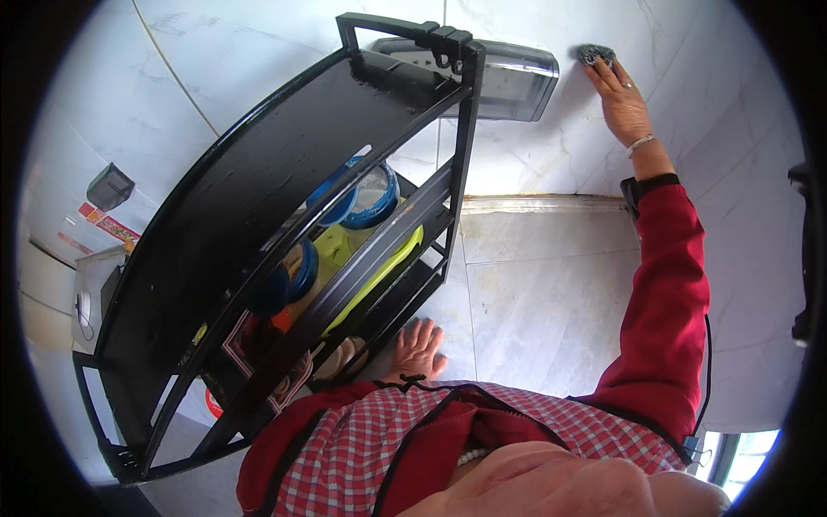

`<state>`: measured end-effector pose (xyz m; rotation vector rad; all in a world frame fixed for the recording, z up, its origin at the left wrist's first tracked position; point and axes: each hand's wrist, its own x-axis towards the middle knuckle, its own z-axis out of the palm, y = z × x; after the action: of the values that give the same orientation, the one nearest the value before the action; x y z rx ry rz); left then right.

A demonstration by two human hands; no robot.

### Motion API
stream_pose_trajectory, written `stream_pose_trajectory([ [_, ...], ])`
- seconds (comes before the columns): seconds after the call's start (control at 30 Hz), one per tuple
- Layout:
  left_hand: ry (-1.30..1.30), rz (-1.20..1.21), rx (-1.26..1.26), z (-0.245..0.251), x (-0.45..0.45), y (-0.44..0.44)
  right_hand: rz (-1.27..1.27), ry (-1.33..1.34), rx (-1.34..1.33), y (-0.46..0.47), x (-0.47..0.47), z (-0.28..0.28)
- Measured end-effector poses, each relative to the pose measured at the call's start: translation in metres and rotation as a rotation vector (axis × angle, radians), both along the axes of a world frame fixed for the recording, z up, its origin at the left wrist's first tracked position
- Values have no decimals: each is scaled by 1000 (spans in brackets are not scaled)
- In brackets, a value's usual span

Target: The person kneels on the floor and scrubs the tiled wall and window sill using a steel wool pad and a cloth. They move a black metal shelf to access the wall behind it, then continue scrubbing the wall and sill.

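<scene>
My right hand (623,106) is stretched out to the upper right, its fingers pressing a grey steel wool scourer (594,54) against the marbled wall tiles (517,155). There is a ring on one finger and a bracelet at the wrist. My left hand (417,352) lies flat on the pale tiled surface (543,304), fingers spread and holding nothing. Close beside it, on the left, stands a black metal rack (258,142). Part of the left wrist is hidden by the sleeve and apron.
On the rack's lower tiers are a blue-lidded jar (371,194), another blue-lidded jar (300,271) and a yellow-green tray (381,278). A translucent grey box (517,84) is behind the rack at the wall. A stained seam (543,203) runs where wall and surface meet.
</scene>
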<state>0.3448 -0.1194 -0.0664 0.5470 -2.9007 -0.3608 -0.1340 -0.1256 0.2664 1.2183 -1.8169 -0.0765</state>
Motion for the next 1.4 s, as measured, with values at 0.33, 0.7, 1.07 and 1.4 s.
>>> stream_pose_trajectory([
  [0.33, -97, 20, 37, 3, -3, 2, 366, 11, -31, -118, 71, 50],
  [0.7, -54, 2, 60, 3, 0, 0, 372, -345, -589, -89, 55, 79],
  [1.07, -14, 6, 33, 3, 2, 1, 334, -310, -953, -69, 89, 139],
  [1.4, 3, 2, 13, 1, 1, 2, 416, -232, -917, -62, 58, 152],
])
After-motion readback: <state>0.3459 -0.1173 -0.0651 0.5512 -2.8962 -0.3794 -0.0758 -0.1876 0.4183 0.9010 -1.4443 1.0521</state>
